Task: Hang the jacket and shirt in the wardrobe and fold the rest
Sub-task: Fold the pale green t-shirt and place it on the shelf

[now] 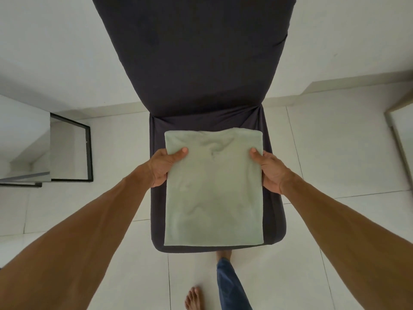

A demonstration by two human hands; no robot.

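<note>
folded towel (213,186), pale green, is what i've got in front of me in the head view. it's a neat rectangle held over the seat of a dark chair (273,215), and i honestly can't tell if its underside rests on the seat or floats just above it. its near edge reaches almost to the seat's front edge, its far edge sits close to where the backrest starts.

my left hand (162,167) is clamped on the towel's left edge, thumb on top of the cloth, the other fingers tucked underneath out of sight. my right hand (268,168) does the same on the right edge, thumb on top, rest hidden below. both grips sit in the far half of the towel.

the chair stands on a white tiled floor (335,175), backrest toward a white wall. off to the left there's a mirror (67,151) with a black frame leaning at the wall. below the seat i see a bare foot (193,298) and a blue trouser leg (231,287).
</note>
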